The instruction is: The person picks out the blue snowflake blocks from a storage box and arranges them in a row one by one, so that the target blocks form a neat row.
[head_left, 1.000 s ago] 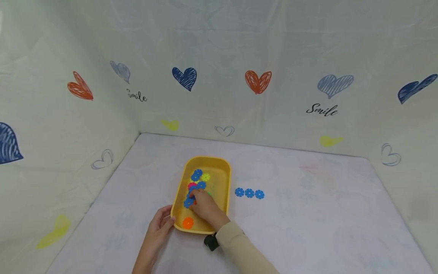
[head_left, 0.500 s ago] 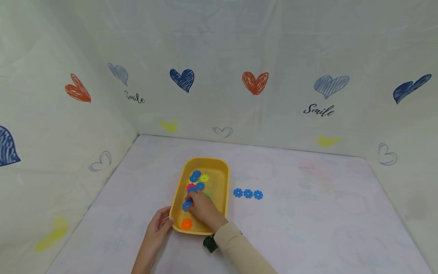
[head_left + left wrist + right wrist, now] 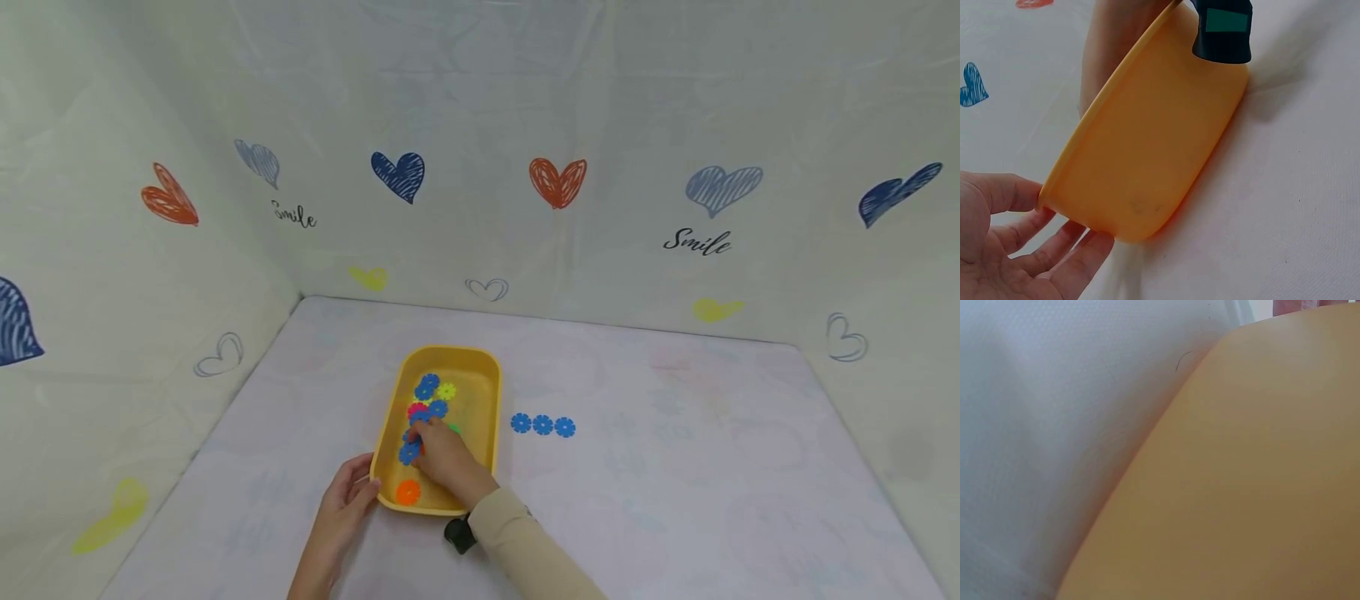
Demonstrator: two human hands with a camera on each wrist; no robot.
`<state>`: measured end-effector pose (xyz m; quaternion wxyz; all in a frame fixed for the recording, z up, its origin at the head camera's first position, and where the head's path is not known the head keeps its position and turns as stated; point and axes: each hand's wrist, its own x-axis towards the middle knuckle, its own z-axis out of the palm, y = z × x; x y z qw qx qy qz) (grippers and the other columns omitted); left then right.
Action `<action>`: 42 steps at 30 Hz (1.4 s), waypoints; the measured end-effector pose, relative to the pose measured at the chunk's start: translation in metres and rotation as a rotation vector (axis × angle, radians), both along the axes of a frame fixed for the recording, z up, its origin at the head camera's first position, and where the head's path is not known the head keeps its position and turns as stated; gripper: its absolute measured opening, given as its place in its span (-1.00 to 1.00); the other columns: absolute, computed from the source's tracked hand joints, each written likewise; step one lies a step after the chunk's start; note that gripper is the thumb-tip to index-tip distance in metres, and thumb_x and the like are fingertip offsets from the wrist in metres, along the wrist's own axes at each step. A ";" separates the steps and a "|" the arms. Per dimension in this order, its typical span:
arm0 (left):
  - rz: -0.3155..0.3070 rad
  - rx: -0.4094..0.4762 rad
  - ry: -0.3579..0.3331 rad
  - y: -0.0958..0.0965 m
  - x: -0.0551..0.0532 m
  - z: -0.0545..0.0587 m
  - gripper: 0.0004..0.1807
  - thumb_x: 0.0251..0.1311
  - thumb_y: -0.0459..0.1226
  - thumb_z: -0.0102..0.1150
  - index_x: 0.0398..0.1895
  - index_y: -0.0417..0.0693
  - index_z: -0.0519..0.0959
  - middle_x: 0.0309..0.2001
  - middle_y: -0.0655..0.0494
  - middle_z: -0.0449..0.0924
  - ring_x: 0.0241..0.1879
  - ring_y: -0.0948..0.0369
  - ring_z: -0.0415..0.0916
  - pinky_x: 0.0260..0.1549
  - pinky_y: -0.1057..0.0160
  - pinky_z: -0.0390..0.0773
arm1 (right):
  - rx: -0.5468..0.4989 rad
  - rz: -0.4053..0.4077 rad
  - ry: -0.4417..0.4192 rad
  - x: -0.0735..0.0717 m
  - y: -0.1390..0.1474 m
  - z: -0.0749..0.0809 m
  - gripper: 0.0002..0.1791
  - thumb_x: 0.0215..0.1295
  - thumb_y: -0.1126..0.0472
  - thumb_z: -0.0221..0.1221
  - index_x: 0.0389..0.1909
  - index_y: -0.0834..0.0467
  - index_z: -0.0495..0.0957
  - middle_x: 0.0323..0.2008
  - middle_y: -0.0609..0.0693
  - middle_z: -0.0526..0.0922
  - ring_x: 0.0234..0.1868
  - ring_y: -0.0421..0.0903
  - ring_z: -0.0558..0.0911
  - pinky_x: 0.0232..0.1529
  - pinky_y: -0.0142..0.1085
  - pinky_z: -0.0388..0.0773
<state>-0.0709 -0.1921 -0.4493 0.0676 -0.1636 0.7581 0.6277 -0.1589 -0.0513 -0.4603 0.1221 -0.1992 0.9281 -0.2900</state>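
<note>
A yellow plastic tray (image 3: 491,400) holds several flower-shaped snowflake discs. My left hand (image 3: 348,496) grips its near left corner; in the left wrist view the thumb lies at the rim and the other fingers lie against the outer wall. Inside the tray, my right hand (image 3: 446,458) reaches down with curled fingers and pinches at a blue snowflake disc (image 3: 408,437), mostly hidden by the fingertips. Another blue disc (image 3: 409,453) lies right beside them. A pink disc (image 3: 417,410) and more blue discs (image 3: 427,387) lie farther up. Nearest me is an orange disc (image 3: 408,492).
Right of the tray, three blue discs (image 3: 543,425) lie in a row on the pale tabletop (image 3: 675,500). A yellow disc (image 3: 447,391) and a partly covered green one (image 3: 454,428) are also in the tray. Behind the table hangs a white sheet (image 3: 480,100) with printed hearts.
My right hand has shifted slightly toward me within the tray, and the blue discs at its fingertips have shifted with it. The left hand stays on the corner. The head view has tilted slightly.
</note>
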 end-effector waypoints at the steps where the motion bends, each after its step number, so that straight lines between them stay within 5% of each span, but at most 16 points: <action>1: 0.001 0.001 0.001 0.000 0.000 0.000 -0.54 0.31 -0.38 -0.07 0.26 -0.26 0.22 0.23 -0.28 0.30 0.15 -0.02 0.37 -0.06 0.46 0.53 | 0.002 -0.002 -0.003 0.000 0.000 0.000 -0.78 0.06 0.27 0.32 -0.25 0.09 0.53 -0.35 -0.06 0.42 -0.38 -0.15 0.40 -0.26 -0.45 0.47; 9: -0.002 0.006 -0.001 0.000 0.000 -0.001 -0.54 0.31 -0.38 -0.08 0.27 -0.25 0.20 0.24 -0.27 0.28 0.16 -0.02 0.36 -0.07 0.47 0.52 | -0.082 -0.039 -0.077 -0.001 0.001 -0.003 -0.77 0.04 0.33 0.31 -0.34 0.15 0.44 -0.46 -0.08 0.34 -0.45 -0.18 0.34 -0.44 -0.48 0.33; 18: 0.003 0.007 -0.009 -0.001 0.000 0.000 -0.53 0.31 -0.36 -0.06 0.27 -0.25 0.20 0.24 -0.28 0.28 0.16 -0.03 0.35 -0.04 0.42 0.54 | -0.152 -0.068 -0.077 0.000 0.003 -0.002 -0.87 0.17 0.32 0.21 -0.40 0.18 0.42 -0.49 -0.08 0.36 -0.43 -0.17 0.35 -0.41 -0.48 0.34; 29: 0.011 0.015 -0.015 0.001 -0.003 -0.001 -0.54 0.32 -0.36 -0.08 0.27 -0.26 0.20 0.24 -0.29 0.27 0.15 -0.04 0.37 -0.05 0.40 0.55 | -0.230 -0.116 -0.241 0.008 0.016 0.024 -0.90 0.27 0.24 0.13 -0.39 0.10 0.40 -0.46 -0.08 0.42 -0.39 -0.18 0.41 -0.37 -0.48 0.45; 42: 0.024 0.012 -0.023 0.001 -0.003 -0.001 -0.54 0.31 -0.38 -0.09 0.27 -0.27 0.20 0.24 -0.29 0.28 0.15 -0.05 0.35 -0.06 0.39 0.56 | -0.373 -0.101 -0.156 0.018 0.051 0.053 -0.88 0.25 0.18 0.15 -0.34 0.15 0.45 -0.50 -0.08 0.45 -0.47 -0.20 0.41 -0.49 -0.51 0.40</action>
